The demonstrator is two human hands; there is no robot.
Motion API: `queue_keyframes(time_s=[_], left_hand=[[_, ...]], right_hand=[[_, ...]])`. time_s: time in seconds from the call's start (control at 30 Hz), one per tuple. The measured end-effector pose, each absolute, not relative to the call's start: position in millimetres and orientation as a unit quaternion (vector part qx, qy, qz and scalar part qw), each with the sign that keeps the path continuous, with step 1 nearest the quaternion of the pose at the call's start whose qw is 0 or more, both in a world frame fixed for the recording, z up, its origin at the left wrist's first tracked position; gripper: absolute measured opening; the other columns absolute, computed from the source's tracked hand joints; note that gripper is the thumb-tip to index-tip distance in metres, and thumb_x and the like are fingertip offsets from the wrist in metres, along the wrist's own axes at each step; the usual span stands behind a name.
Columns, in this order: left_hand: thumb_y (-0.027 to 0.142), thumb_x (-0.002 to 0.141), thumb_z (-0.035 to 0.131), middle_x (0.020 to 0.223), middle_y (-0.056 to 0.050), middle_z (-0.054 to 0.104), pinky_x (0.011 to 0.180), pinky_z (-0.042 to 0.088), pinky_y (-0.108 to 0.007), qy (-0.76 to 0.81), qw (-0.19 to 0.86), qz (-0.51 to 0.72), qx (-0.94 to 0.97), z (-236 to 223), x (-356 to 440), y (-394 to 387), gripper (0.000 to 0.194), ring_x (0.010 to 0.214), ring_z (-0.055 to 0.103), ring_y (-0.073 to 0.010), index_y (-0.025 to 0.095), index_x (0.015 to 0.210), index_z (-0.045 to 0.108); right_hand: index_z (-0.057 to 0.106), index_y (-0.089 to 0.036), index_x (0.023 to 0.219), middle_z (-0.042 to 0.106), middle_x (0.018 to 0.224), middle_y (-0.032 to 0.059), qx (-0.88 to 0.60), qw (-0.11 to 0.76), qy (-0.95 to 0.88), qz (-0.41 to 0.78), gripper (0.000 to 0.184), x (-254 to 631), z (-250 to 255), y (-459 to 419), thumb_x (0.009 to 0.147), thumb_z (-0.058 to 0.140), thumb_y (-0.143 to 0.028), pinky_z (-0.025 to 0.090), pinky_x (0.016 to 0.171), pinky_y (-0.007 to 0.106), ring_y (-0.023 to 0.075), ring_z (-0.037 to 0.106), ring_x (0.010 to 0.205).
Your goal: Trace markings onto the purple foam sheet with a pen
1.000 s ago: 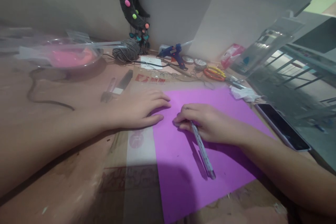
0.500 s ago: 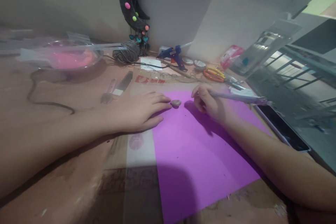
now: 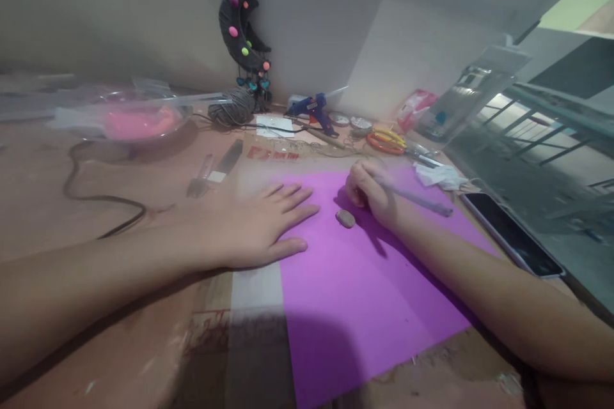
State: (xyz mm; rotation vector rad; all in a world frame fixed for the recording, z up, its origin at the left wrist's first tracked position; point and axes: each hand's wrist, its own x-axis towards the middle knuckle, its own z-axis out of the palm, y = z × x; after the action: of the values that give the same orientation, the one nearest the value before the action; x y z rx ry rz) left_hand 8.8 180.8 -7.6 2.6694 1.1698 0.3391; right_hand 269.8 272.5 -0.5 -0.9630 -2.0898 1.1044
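Note:
My left hand point(image 3: 256, 227) lies flat with its fingers spread, its fingertips on the left edge of a purple sheet of paper point(image 3: 355, 294). My right hand point(image 3: 371, 195) rests on the upper part of that sheet, its fingers closed round a thin grey pencil point(image 3: 425, 200). The pencil is blurred; its rear end points right, and its tip is hidden by my fingers. Between the two hands, just below the right one, a small grey-brown oval lump point(image 3: 345, 218), perhaps an eraser, sits on the paper, touched by neither hand.
A cutter knife point(image 3: 227, 161) lies beyond my left hand. Grey yarn point(image 3: 233, 107), a blue glue gun point(image 3: 311, 108) and scissors point(image 3: 386, 140) line the back. A phone point(image 3: 513, 233) is at the right edge. A pink-filled plastic bowl point(image 3: 139, 121) stands far left.
The oval lump has moved from my left fingertips toward the right and nearer me. My left fingers have spread wider. The pencil's rear end has swung down in my right hand.

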Motion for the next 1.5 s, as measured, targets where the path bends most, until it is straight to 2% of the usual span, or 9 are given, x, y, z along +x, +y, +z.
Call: queue_keyframes(time_s=[0.1,0.2,0.33,0.5,0.77,0.93,1.17,1.37,1.5], left_hand=[[0.061,0.110,0.041,0.176,-0.015,0.034,0.135,0.020,-0.059,0.403,0.100,0.060,0.908,-21.4,-8.8,205.2,0.070,0.165,0.030,-0.0349,0.021,0.168,0.040],[0.053,0.110,0.039,0.174,-0.019,0.037,0.134,0.020,-0.062,0.487,0.068,0.093,0.866,-22.7,-21.1,218.8,0.067,0.164,0.032,-0.0384,0.013,0.163,0.047],[0.047,0.105,0.042,0.168,-0.021,0.047,0.132,0.026,-0.063,0.519,0.054,0.147,0.840,-19.0,-22.8,222.5,0.062,0.160,0.038,-0.0390,0.011,0.152,0.058],[0.041,0.101,0.044,0.148,-0.017,0.066,0.125,0.042,-0.052,0.500,0.049,0.202,0.841,-20.3,-18.0,220.7,0.048,0.143,0.057,-0.0329,0.013,0.130,0.071],[0.042,0.102,0.043,0.147,-0.018,0.065,0.123,0.043,-0.054,0.498,0.067,0.198,0.842,-19.8,-19.6,221.6,0.049,0.140,0.058,-0.0337,0.012,0.130,0.070],[0.041,0.102,0.044,0.146,-0.019,0.065,0.124,0.042,-0.054,0.499,0.068,0.197,0.841,-19.1,-18.0,220.5,0.049,0.140,0.058,-0.0344,0.010,0.130,0.070],[0.041,0.102,0.044,0.145,-0.018,0.066,0.123,0.042,-0.055,0.495,0.067,0.201,0.843,-20.9,-19.9,221.3,0.047,0.140,0.058,-0.0341,0.013,0.128,0.070],[0.040,0.102,0.045,0.145,-0.017,0.065,0.124,0.042,-0.053,0.492,0.067,0.201,0.844,-21.7,-20.9,222.3,0.044,0.140,0.058,-0.0329,0.014,0.127,0.070],[0.042,0.103,0.044,0.145,-0.017,0.065,0.124,0.042,-0.056,0.489,0.067,0.202,0.846,-21.8,-21.1,222.3,0.044,0.139,0.058,-0.0339,0.015,0.127,0.069]], right_hand=[[0.049,-0.025,0.079,0.055,0.063,-0.0043,-0.371,0.321,-0.770,0.408,0.053,272.0,1.0,273.6,0.097,0.063,-0.073,0.042,0.056,0.030,0.0125,0.045,0.055],[0.053,-0.025,0.085,0.062,0.069,-0.0030,-0.349,0.306,-0.764,0.448,0.050,274.0,0.7,273.8,0.094,0.067,-0.072,0.041,0.056,0.030,0.0129,0.049,0.057],[0.065,-0.024,0.099,0.058,0.069,-0.0012,-0.334,0.303,-0.742,0.496,0.053,272.9,-0.2,270.3,0.103,0.047,-0.073,0.045,0.059,0.033,0.0167,0.053,0.061],[0.068,-0.023,0.098,0.057,0.070,-0.0022,-0.389,0.319,-0.788,0.354,0.023,269.7,8.2,263.9,0.099,0.060,-0.045,0.045,0.060,0.031,0.0147,0.050,0.059],[0.058,-0.024,0.076,0.065,0.069,0.0024,-0.443,0.062,-0.888,0.108,0.029,272.7,48.4,248.7,0.096,0.062,-0.043,0.035,0.059,0.031,0.0194,0.058,0.064],[0.049,-0.025,0.089,0.072,0.082,0.0001,-0.415,-0.010,-0.897,0.151,0.029,272.3,43.2,238.7,0.088,0.076,-0.037,0.038,0.060,0.029,0.0178,0.061,0.066],[0.048,-0.026,0.089,0.071,0.079,0.0015,-0.517,0.189,-0.828,0.109,0.032,290.4,22.7,294.4,0.085,0.079,-0.032,0.043,0.062,0.033,0.0206,0.065,0.068],[0.054,-0.027,0.086,0.074,0.089,0.0039,-0.378,0.424,-0.762,0.311,0.038,292.1,25.9,302.7,0.096,0.069,-0.061,0.057,0.088,0.045,0.0240,0.073,0.087],[0.063,-0.026,0.083,0.073,0.068,0.0042,-0.248,0.358,-0.735,0.520,0.059,280.5,19.9,281.9,0.104,0.039,-0.076,0.057,0.101,0.055,0.0282,0.079,0.084]])
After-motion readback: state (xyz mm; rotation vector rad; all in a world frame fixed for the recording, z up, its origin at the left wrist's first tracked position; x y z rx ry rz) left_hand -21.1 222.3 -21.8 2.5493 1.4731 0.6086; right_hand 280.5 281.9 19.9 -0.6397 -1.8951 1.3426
